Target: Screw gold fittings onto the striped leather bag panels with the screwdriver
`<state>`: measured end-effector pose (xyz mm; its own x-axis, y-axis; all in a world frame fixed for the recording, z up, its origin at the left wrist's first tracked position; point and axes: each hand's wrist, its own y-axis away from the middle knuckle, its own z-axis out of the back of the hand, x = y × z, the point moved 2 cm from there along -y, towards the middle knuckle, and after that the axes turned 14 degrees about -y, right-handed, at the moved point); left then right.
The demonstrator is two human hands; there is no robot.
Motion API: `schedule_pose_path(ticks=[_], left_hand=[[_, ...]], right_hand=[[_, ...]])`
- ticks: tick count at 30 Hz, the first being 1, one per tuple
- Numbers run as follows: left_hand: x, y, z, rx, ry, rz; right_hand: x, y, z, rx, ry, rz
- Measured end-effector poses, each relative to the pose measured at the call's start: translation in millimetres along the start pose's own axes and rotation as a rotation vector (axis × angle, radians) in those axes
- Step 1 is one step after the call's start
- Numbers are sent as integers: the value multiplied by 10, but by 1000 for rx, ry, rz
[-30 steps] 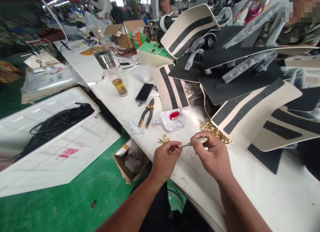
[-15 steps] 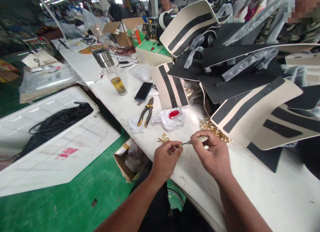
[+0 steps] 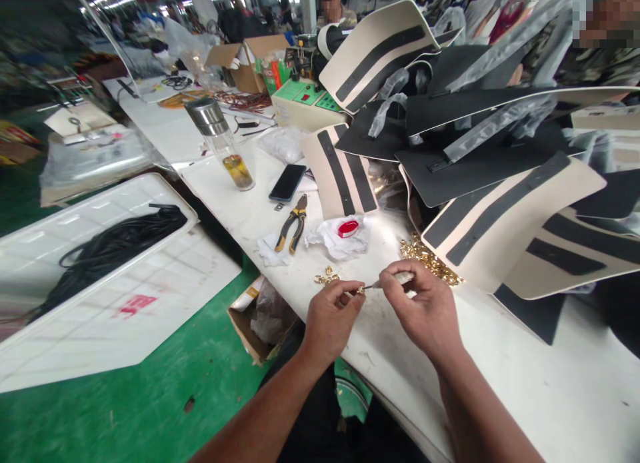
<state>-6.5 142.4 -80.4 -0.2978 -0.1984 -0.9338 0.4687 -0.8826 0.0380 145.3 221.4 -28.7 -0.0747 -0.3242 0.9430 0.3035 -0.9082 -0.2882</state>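
Note:
Between thumb and fingertips, my left hand (image 3: 334, 314) pinches a small gold metal fitting (image 3: 361, 290). My right hand (image 3: 425, 306) is closed around the pale handle of a thin-shafted screwdriver (image 3: 401, 277), whose tip meets the fitting. Both hands are just above the white table near its front edge. Several loose gold fittings (image 3: 327, 275) lie beyond my left hand. A larger heap of gold fittings (image 3: 431, 261) sits behind my right hand. The exact shape of the held fitting is partly hidden by my fingers.
Pliers (image 3: 293, 226), a phone (image 3: 287, 182) and a glass bottle (image 3: 223, 146) stand or lie on the left. A red oval object (image 3: 348, 229) rests on white crumpled paper. Black-and-cream panels (image 3: 515, 206) pile up at right. A white bin (image 3: 165, 283) holds black cord.
My right hand has shifted very slightly to the left, with the screwdriver tip still at the fitting. My left hand keeps its place.

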Motion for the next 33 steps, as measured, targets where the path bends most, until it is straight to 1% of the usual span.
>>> schedule_pose_path(ticks=[7,14,17,23,25,27,30,33], left_hand=[[10,22,-6,5,7,32],[-12,6,10,81,67,78],[-5,19,10,43,56,57],[37,86,-4,-86,-61,-85],[30,91,16,-98,-124,-123],[10,83,62,-91,-179,-150],[-31,65,178,-89,-255,-185],[-62,49,315,-99,-349,-240]], right_hand=[[5,0,14,22,27,12],[17,-3,26,91,10,-17],[25,-5,26,108,20,-20],[-10,-16,37,75,119,-2],[-6,-21,39,122,61,-33],[14,-22,44,200,-47,-62],[42,-17,55,312,-183,-77],[36,-17,59,364,-267,-150]])
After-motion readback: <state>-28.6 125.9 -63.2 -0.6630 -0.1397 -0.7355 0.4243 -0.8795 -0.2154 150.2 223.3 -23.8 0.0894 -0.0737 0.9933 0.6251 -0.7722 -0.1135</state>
